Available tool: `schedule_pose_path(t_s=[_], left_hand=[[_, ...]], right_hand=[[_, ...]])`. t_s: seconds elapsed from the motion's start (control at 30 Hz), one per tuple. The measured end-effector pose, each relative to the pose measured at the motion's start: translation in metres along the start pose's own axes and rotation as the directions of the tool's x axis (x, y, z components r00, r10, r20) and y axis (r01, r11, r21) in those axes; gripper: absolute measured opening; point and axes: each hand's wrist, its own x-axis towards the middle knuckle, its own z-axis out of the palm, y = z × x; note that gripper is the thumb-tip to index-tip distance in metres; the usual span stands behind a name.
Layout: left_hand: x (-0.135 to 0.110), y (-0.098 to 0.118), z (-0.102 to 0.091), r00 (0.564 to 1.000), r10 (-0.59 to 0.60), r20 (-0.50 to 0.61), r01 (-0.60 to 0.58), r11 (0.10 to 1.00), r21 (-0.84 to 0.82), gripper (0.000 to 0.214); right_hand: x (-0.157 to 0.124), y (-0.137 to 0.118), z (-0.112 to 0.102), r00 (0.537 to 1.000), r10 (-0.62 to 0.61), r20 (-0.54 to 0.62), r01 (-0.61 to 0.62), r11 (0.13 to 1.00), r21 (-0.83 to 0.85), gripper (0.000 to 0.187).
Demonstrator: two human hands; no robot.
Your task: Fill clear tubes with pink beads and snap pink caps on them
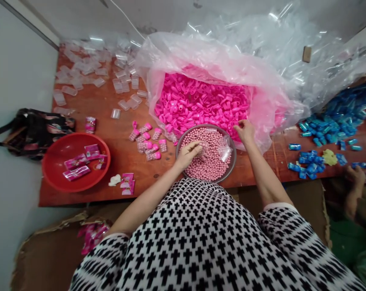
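Observation:
A round metal bowl (231, 161) full of small pink balls stands at the near edge of the wooden table (122, 121). My left hand (189, 151) is closed over the balls and seems to grip a small clear container. My right hand (245, 130) reaches past the bowl's far rim, fingers pinched among the bright pink caps (201, 103) heaped in a clear plastic bag (219, 52). Another clear container (225, 150) lies on the balls.
Filled pink-capped containers (148, 141) lie left of the bowl. A red basin (75, 161) holds pink packets. Empty clear containers (92, 74) are scattered at the back left. Blue pieces (328, 133) lie right, near another person's hand (354, 178). A dark bag (34, 129) sits at the left edge.

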Motion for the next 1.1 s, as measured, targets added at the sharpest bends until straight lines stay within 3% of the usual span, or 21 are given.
schedule_pose_path(t_s=[0.07,0.1,0.2,0.27,0.37,0.57,0.7,0.77,0.87,0.97,1.1], left_hand=[[-0.002,-0.001,0.000,0.996,0.082,-0.021,-0.078,0.986,0.147,0.043],[-0.003,-0.002,0.000,0.993,0.120,-0.017,-0.113,0.967,0.229,0.040],[-0.006,-0.004,0.001,0.978,0.206,0.033,-0.199,0.878,0.435,0.033],[-0.008,-0.006,0.001,0.968,0.242,0.070,-0.244,0.831,0.501,0.032],[-0.011,-0.008,0.000,0.953,0.287,0.102,-0.296,0.796,0.528,0.032],[-0.017,-0.004,-0.004,0.920,0.358,0.162,-0.383,0.724,0.575,0.029],[-0.018,0.001,-0.005,0.910,0.317,0.266,-0.413,0.653,0.634,0.025],[-0.020,-0.001,-0.005,0.931,0.297,0.213,-0.364,0.708,0.605,0.028],[-0.022,-0.007,-0.002,0.963,0.267,0.034,-0.252,0.850,0.462,0.031],[-0.022,-0.011,0.000,0.974,0.224,-0.037,-0.193,0.904,0.382,0.033],[-0.022,-0.008,-0.002,0.968,0.252,-0.008,-0.227,0.882,0.413,0.030]], right_hand=[[-0.025,-0.019,-0.008,0.994,-0.106,0.029,0.101,0.983,0.154,0.034],[-0.041,-0.030,-0.011,0.979,-0.179,0.101,0.147,0.953,0.265,0.036],[-0.086,-0.064,-0.017,0.846,-0.427,0.320,0.224,0.829,0.513,0.041],[-0.107,-0.080,-0.019,0.772,-0.529,0.352,0.318,0.801,0.507,0.037],[-0.119,-0.092,-0.022,0.724,-0.586,0.364,0.419,0.792,0.443,0.029],[-0.126,-0.098,-0.029,0.712,-0.556,0.429,0.427,0.828,0.364,0.020],[-0.133,-0.095,-0.024,0.675,-0.576,0.461,0.453,0.817,0.357,0.022],[-0.137,-0.091,-0.018,0.723,-0.537,0.434,0.362,0.830,0.425,0.026],[-0.139,-0.086,-0.008,0.811,-0.418,0.410,0.146,0.823,0.549,0.035],[-0.137,-0.087,-0.005,0.824,-0.356,0.441,0.018,0.794,0.607,0.040],[-0.134,-0.091,-0.011,0.800,-0.404,0.444,0.106,0.823,0.558,0.035]])
